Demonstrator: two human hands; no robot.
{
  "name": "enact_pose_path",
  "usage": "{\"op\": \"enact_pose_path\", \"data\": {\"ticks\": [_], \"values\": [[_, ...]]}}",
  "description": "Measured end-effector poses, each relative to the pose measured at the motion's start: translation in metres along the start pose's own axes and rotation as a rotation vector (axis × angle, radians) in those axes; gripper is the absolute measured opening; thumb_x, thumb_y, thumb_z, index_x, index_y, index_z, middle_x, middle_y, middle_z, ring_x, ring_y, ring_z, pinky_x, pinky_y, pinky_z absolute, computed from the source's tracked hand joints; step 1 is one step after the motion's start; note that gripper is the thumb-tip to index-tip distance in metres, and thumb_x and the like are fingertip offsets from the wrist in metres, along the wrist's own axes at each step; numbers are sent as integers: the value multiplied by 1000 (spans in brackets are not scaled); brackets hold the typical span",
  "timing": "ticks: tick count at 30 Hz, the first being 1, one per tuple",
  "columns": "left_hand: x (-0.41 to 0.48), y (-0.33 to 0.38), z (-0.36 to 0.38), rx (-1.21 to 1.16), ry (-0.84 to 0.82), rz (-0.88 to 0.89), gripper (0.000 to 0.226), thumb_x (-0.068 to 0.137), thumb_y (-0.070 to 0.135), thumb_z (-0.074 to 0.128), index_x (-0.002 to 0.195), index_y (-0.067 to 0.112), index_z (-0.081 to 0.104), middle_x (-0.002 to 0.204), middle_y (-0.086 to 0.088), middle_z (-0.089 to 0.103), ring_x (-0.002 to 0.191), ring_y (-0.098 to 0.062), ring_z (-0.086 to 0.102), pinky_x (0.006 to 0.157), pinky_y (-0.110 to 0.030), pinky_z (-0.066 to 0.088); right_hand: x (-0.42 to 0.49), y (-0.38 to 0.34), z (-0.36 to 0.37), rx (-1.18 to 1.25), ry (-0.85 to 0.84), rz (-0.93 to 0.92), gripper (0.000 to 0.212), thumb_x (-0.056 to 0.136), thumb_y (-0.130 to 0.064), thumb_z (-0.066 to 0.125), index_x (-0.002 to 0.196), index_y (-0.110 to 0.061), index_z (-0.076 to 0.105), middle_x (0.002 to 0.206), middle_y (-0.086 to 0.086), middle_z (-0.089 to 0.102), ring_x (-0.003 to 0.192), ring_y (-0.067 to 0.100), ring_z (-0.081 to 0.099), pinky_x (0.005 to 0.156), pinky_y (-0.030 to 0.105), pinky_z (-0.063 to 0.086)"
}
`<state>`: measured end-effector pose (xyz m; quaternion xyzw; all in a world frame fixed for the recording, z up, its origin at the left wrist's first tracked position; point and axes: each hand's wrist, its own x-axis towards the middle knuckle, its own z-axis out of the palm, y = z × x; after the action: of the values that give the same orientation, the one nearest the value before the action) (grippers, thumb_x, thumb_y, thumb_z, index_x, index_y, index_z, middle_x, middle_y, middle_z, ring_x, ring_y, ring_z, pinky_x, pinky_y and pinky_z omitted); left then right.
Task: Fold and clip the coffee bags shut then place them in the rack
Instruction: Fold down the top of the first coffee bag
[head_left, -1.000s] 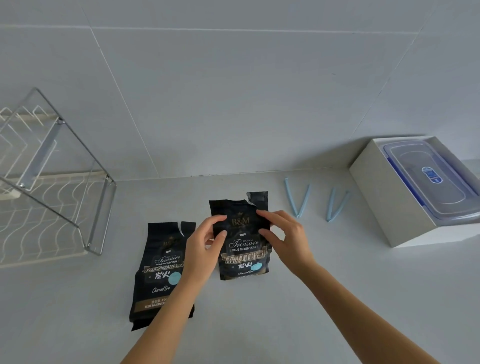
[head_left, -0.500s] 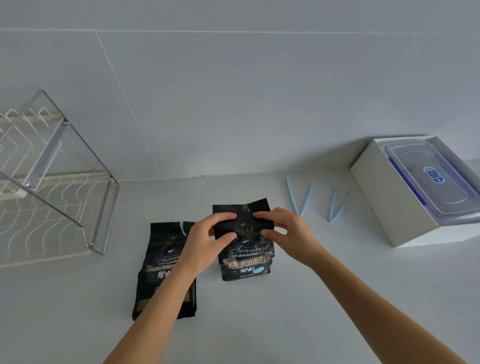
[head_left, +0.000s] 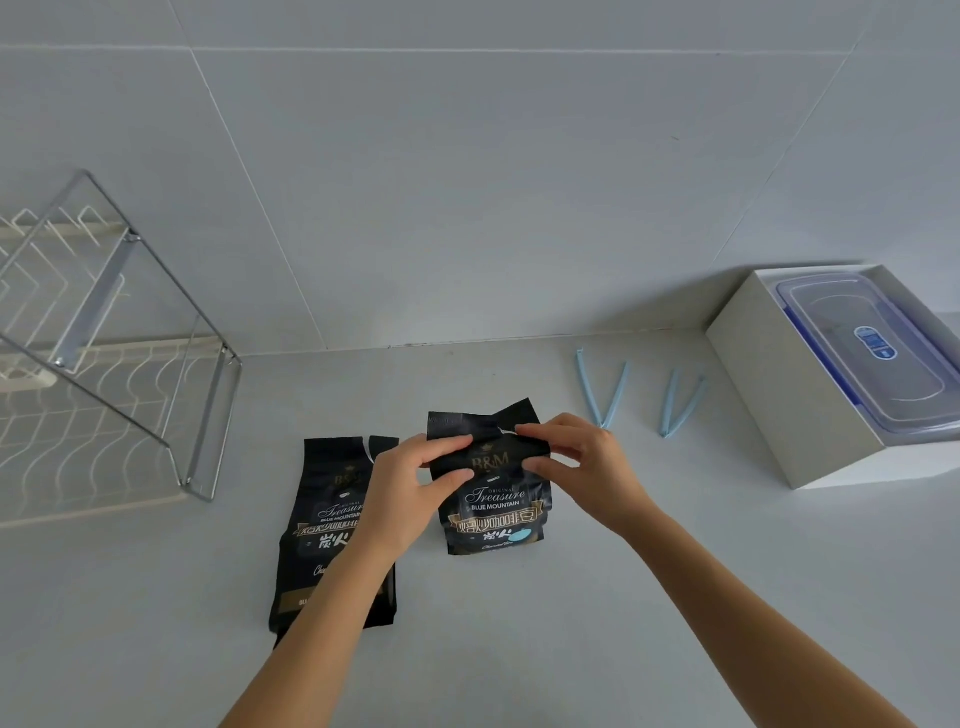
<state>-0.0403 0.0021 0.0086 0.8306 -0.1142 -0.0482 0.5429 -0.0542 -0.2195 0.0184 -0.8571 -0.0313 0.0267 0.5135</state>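
- At the centre of the table, upright between both grips: coffee bag, its torn top bent forward, with a ragged flap poking up at 12 o'clock behind the knuckles.
- Left grip narrow, pinching the top's left corner with the thumb in front. Right grip likewise narrow, pinching the right corner.
- Against a second ago: top no longer standing tall but creased over and lower, both grips moved up onto the crease.
- Probable meaning: first fold begun but not pressed flat, no clip on yet, nothing in the rack.
- At 9 o'clock, just beside and partly under the left forearm: second coffee bag, lying flat, top torn open, untouched.
- At 2 o'clock, near the right grip: blue clip and second blue clip, each spread in a V and lying free, with bare table between them and the grip.
- Farther out at 3 o'clock: white box holding a lidded clear container, well apart from the bag.
- At 10 o'clock: wire rack, well apart, with bare table in between, so seemingly open room for the carry beyond the lying bag.
- At 12 o'clock: tiled wall closing off the table's back edge.
- Toward 6 o'clock: open table, near edge out of view.
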Motion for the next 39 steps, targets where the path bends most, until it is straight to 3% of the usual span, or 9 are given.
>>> {"op": "enact_pose_path", "data": {"ticks": [3, 6, 10, 18, 23, 27, 34, 36, 39], "values": [[2, 3, -1, -69, -10, -36, 39, 79, 16, 71, 112, 36, 63, 107, 24, 62, 104, 8, 57, 86, -24, 53, 3, -2, -3, 75, -9, 7, 31, 82, -15, 70, 110, -28, 69, 96, -11, 64, 92, 6, 64, 80, 20, 55], [4, 7, -2, -154, -27, -52, 33, 81, 12, 69, 101, 38, 67, 102, 21, 69, 101, 0, 63, 85, -26, 54, 4, -5, 0, 213, 43, -1, 38, 83, 0, 65, 92, -36, 71, 95, -6, 68, 89, 7, 66, 77, 19, 54], [2, 10, 1, -201, 11, -62, 35, 83, 10, 66, 90, 44, 67, 96, 29, 68, 96, 5, 62, 79, -25, 57, 2, -5, 4, 212, 37, -22, 44, 85, 5, 59, 90, -37, 71, 101, -4, 70, 96, 12, 66, 82, 24, 55], [-3, 3, 2, -173, -91, -94, 48, 81, 7, 69, 116, 36, 55, 119, 10, 57, 108, -7, 57, 80, -30, 58, -3, 1, 4, 76, -48, 2, 39, 79, -2, 69, 111, -24, 67, 103, -4, 63, 96, 8, 62, 84, 21, 53], [-8, 0, 2, -37, 3, -19, 42, 81, 11, 69, 112, 38, 59, 100, 9, 61, 98, -4, 59, 75, -20, 56, -6, 2, 10, 62, 48, -38, 27, 82, -5, 68, 107, -16, 71, 93, -7, 63, 89, 12, 63, 80, 22, 55], [-11, -3, 5, 42, 75, 31, 38, 79, 15, 71, 113, 31, 63, 87, 13, 60, 89, -5, 58, 73, -31, 57, -7, 4, 13, 58, 90, -36, 23, 82, -7, 68, 103, -14, 73, 91, -5, 61, 88, 15, 63, 79, 23, 56], [-12, -10, 5, 107, 37, 53, 40, 78, 15, 72, 116, 25, 65, 89, -4, 58, 87, -17, 57, 80, -39, 54, -9, 8, 13, 25, 105, -49, 19, 82, -10, 69, 99, -17, 74, 94, -1, 59, 90, 16, 61, 75, 22, 56], [-13, -10, 6, 92, 50, 58, 34, 80, 14, 70, 113, 21, 67, 99, -3, 60, 93, -11, 57, 83, -39, 54, -8, 10, 15, 5, 120, -53, 16, 80, -10, 71, 93, -19, 75, 102, 2, 55, 97, 15, 58, 78, 23, 55], [-15, -15, 8, 91, 49, 45, 23, 82, 16, 67, 104, 19, 72, 133, 10, 46, 115, 3, 45, 100, -20, 41, -8, 12, 15, 10, 129, -33, 13, 80, -10, 71, 85, -21, 76, 114, -5, 55, 110, 9, 54, 85, 24, 51]]}}
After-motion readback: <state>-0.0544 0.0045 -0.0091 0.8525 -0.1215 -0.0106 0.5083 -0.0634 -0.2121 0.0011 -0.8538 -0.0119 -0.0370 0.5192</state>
